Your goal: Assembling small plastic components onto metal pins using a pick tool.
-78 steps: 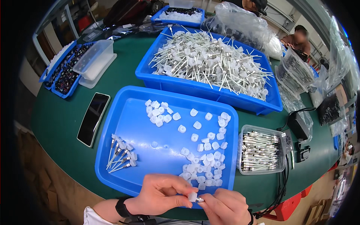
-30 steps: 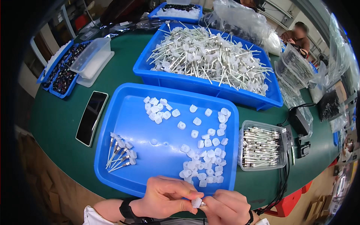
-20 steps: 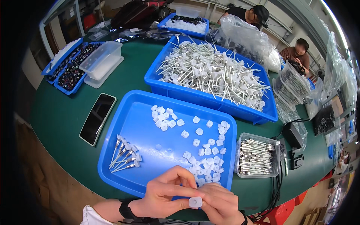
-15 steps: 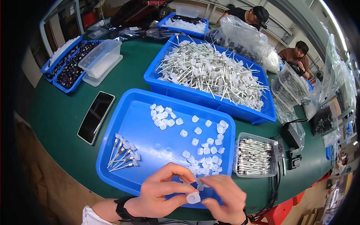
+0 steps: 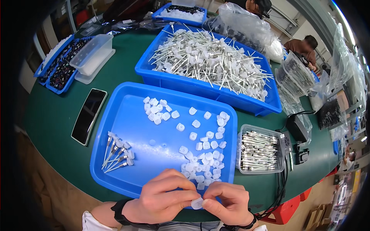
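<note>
Close to my body, over the near rim of the blue tray (image 5: 115, 184), I hold a small translucent white plastic cap (image 5: 197, 203). My left hand (image 5: 163, 198) pinches it between thumb and fingers. From the other side, the closed thumb and forefinger of my right hand (image 5: 227, 202) meet the cap's edge; anything else between them is hidden. Beyond my hands, loose white caps (image 5: 208, 161) lie heaped and scattered over the tray's right half, with another cluster at its top. Several thin rods with white caps on their ends (image 5: 118, 152) lie together on its left.
A deep blue bin (image 5: 216, 92) behind the tray is heaped with capped rods. To the right stands a clear box of rods (image 5: 260, 152), beside a black adapter (image 5: 296, 129) and cables. A phone (image 5: 89, 116) lies left. Plastic bags and co-workers are farther back.
My right hand has closed in on the cap, its fingers now pinched together at the edge. My left hand keeps its hold. The whole view has shifted slightly.
</note>
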Demonstrator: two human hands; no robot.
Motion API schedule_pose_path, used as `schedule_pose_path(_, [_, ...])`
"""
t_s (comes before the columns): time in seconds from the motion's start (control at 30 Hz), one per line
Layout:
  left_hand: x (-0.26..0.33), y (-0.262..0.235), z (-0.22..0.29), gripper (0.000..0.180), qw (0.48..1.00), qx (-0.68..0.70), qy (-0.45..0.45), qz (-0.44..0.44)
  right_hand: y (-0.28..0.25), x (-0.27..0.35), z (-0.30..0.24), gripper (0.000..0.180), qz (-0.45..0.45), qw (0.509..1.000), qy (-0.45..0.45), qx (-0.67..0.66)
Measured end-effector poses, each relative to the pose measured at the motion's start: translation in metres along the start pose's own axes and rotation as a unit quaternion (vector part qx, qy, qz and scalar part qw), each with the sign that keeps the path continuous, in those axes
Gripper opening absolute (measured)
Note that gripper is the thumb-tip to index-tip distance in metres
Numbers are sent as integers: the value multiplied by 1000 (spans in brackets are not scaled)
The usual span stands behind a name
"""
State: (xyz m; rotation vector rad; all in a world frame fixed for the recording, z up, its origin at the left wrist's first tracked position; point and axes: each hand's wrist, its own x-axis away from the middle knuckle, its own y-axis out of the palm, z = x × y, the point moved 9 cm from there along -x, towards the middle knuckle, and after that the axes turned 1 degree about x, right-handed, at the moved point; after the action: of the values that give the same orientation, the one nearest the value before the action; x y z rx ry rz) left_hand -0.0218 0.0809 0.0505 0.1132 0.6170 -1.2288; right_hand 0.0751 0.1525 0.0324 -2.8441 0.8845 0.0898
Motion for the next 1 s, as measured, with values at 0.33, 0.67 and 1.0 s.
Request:
schedule_pose_path(0.33, [0, 3, 3, 27, 1000, 6, 6, -16, 3, 1, -1, 12, -41, 999, 0, -8])
schedule_pose_path(0.67, [1, 4, -1, 27, 1000, 15, 1, -27, 0, -5, -12, 19, -26, 995, -50, 76])
schedule_pose_path(1.0, [1, 8, 2, 21, 999, -39, -9, -29, 3, -5, -19, 14, -64, 987, -89, 116])
